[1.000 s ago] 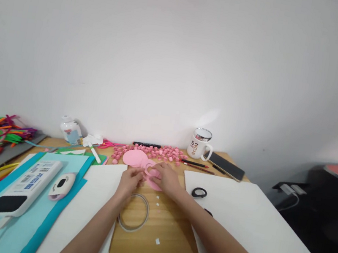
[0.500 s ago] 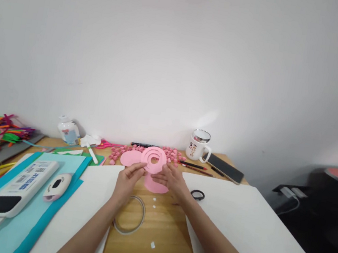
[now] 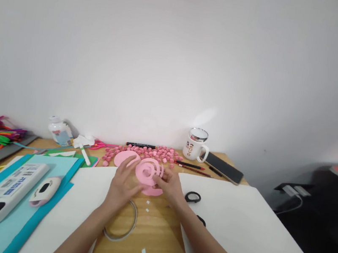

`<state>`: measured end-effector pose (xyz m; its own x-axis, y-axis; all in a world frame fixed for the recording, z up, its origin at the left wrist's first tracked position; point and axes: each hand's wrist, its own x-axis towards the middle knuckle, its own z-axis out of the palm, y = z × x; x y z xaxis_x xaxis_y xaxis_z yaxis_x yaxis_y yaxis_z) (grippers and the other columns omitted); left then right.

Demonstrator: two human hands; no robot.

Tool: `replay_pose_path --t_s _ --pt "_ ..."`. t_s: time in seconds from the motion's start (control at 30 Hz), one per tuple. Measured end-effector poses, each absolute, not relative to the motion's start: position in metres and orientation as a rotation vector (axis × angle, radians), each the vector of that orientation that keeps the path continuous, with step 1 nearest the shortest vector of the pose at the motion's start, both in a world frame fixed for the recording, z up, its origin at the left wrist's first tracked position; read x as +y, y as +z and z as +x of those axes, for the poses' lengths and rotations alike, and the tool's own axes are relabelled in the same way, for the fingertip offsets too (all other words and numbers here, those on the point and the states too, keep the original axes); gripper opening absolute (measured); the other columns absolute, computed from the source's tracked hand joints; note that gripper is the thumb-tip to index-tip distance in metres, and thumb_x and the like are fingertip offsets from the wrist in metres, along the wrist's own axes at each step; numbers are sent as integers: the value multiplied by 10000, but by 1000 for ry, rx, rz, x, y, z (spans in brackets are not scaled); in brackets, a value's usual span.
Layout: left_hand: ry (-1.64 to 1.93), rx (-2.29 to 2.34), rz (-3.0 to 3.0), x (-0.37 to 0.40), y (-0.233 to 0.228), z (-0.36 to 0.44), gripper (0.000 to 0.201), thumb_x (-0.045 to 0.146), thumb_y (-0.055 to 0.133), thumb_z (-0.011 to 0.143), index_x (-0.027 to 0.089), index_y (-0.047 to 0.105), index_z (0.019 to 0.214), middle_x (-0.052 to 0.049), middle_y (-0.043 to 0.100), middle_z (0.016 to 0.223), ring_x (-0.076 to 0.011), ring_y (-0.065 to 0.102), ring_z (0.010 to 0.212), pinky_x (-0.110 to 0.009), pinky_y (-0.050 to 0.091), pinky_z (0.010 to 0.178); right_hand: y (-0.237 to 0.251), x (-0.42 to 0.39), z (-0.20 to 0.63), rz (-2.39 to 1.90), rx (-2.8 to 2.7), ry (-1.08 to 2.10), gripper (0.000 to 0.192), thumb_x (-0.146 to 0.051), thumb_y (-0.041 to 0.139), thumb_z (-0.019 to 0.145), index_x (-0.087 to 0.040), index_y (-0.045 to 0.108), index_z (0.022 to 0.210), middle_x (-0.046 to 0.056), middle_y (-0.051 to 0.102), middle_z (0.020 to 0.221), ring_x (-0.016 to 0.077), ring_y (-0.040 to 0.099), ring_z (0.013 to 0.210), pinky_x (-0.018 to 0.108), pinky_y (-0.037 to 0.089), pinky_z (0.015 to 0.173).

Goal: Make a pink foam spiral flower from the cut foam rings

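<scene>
A pink paper spiral (image 3: 144,177) is held near the middle of the table, its rings slightly spread at the right. My right hand (image 3: 171,186) pinches the spiral's right edge between thumb and fingers. To its left, my left hand (image 3: 121,185) has thumb and fingers apart; the thumb tip comes close to the spiral, and whether it touches I cannot tell. Another pink paper piece (image 3: 154,192) lies below the spiral, partly covered. Behind my left fingers is a pink paper disc (image 3: 124,157). A roll of tape (image 3: 135,218) lies by my left wrist.
White sheets (image 3: 248,233) lie on both sides, with black scissor handles (image 3: 193,197) showing near my right forearm. Pink crumpled balls (image 3: 161,154), a mug (image 3: 194,145) and a phone (image 3: 224,168) stand along the back. A white device (image 3: 6,190) rests on blue folders at left.
My left hand has let go of the spiral and spread its fingers. The spiral has come lower and its rings have opened to the right. The view has shifted slightly.
</scene>
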<state>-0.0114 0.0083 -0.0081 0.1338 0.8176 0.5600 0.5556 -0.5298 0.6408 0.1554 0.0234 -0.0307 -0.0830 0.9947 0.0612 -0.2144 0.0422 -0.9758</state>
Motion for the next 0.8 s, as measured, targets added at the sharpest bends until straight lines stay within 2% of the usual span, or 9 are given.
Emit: replay_pose_path --t_s 0.07,0.13,0.23,0.33,0.43,0.53,0.6,0.7,0.8 --pt "1170 1254 2391 7 -9 -10 575 327 667 646 204 499 1182 -99 454 1305 -264 325 1246 -484 108 1053 -29 22 156 -989 -1100 1350 424 -307 683 595 -172 563 978 -10 632 638 134 577 518 292 526 518" --pt "1083 1246 2415 5 -13 -8 439 262 577 728 209 527 1161 -77 492 1275 -250 330 1247 -499 63 1054 -27 20 156 -984 -1077 1383 484 -307 692 591 -182 521 1026 -11 629 653 130 580 527 283 525 520" --pt "1163 1326 2072 5 -18 -6 334 251 486 775 224 594 1090 -58 592 1162 -237 464 1151 -440 269 1009 -23 18 155 -943 -1074 1432 452 -378 649 646 -184 506 1027 -9 617 645 104 560 490 252 511 489" --pt "1219 1363 1631 6 -14 -5 282 344 538 738 180 678 920 -66 683 982 -259 593 964 -399 430 866 -24 20 155 -970 -1074 1348 391 -464 558 709 -159 556 953 0 595 632 77 522 452 199 463 411" --pt "1262 1195 1281 5 -8 -2 346 387 606 685 136 676 912 -78 695 928 -259 613 899 -381 478 778 -27 23 156 -1005 -1071 1226 385 -442 625 654 -165 596 920 25 619 743 111 577 592 225 510 485" --pt "1279 999 1074 4 -6 1 404 373 656 649 117 659 962 -108 688 933 -243 625 857 -359 498 725 -26 22 157 -922 -1050 1326 439 -388 686 607 -181 589 982 49 648 882 168 614 781 317 537 675" --pt "1264 953 1054 3 -7 2 378 345 681 633 121 671 937 -111 692 916 -227 627 849 -342 491 743 -24 19 157 -844 -1067 1400 438 -369 685 619 -183 585 1003 54 662 897 184 624 804 351 522 726" --pt "1216 1011 1105 1 -8 2 339 319 705 610 126 691 888 -97 706 858 -218 629 837 -321 475 770 -20 15 157 -810 -1163 1369 370 -340 672 643 -174 605 966 54 679 854 192 635 766 350 517 701" --pt "1178 1137 1152 1 -5 1 340 349 695 615 112 696 859 -96 710 811 -217 635 781 -290 483 702 -20 14 158 -856 -1250 1291 280 -319 665 647 -159 628 873 46 685 781 179 635 684 313 512 627"
